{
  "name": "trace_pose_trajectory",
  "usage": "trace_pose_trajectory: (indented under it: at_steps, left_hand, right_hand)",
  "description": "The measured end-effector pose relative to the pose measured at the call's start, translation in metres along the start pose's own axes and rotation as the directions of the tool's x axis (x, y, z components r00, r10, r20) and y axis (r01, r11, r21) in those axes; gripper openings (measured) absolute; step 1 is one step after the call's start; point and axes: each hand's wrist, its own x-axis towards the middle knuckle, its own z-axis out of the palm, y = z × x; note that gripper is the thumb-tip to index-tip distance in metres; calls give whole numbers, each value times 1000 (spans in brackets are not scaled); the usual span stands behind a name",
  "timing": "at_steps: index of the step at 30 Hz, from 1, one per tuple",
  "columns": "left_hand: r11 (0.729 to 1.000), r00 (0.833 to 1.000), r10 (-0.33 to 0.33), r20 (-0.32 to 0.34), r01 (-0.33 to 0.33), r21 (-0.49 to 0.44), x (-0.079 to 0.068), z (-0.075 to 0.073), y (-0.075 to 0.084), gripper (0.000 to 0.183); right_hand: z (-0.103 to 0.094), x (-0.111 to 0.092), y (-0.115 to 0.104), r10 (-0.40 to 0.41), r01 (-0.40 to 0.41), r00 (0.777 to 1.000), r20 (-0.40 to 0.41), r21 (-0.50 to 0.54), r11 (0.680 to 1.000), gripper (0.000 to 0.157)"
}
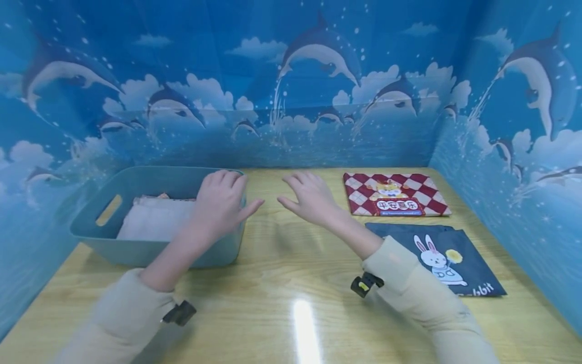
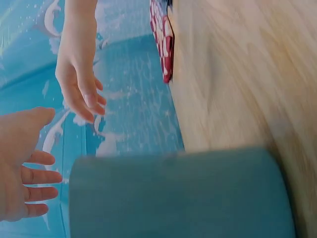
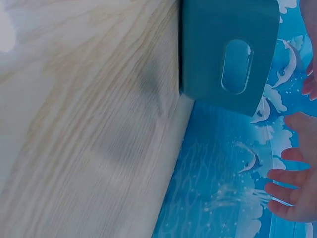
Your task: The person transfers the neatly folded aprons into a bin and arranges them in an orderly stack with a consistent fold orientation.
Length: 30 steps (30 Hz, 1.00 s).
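My left hand (image 1: 222, 205) hovers over the right side of a blue-green plastic basket (image 1: 104, 237), fingers spread and holding nothing. Inside the basket lies a pale folded item (image 1: 152, 220), partly behind my left wrist; its kind cannot be told. Above the middle of the table, my right hand (image 1: 311, 199) hangs in the air with relaxed fingers and nothing in it. In the left wrist view both hands appear apart, the right hand (image 2: 79, 74) beyond the left hand (image 2: 22, 168). The right wrist view shows my right hand (image 3: 297, 173) beside the basket's handle end (image 3: 208, 54).
A red-and-white checked flat pouch (image 1: 395, 196) lies at the back right of the wooden table (image 1: 268, 293). In front of it is a dark flat pouch with a rabbit print (image 1: 441, 258), partly under my right sleeve. Dolphin-printed blue cloth (image 1: 218, 136) walls the back and sides.
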Motion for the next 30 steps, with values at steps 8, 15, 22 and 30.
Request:
trace_pose_trajectory:
  at_steps: [8, 15, 22, 30]
  left_hand:
    - [999, 1000, 26, -2, -26, -36, 7, 10, 29, 56]
    - [998, 997, 66, 35, -66, -23, 12, 24, 48, 58]
    - [999, 997, 47, 68, -45, -30, 15, 39, 60, 57]
    - [998, 991, 53, 120, -49, -32, 20, 56, 70, 58]
  right_hand:
    - [-7, -16, 14, 40, -38, 998, 48, -26, 999, 50]
    - [-15, -33, 30, 100, -97, 993, 63, -42, 994, 52]
    - [-13, -53, 47, 144, -141, 987, 69, -52, 989, 52]
    - [-16, -71, 66, 220, -212, 969, 114, -80, 974, 54]
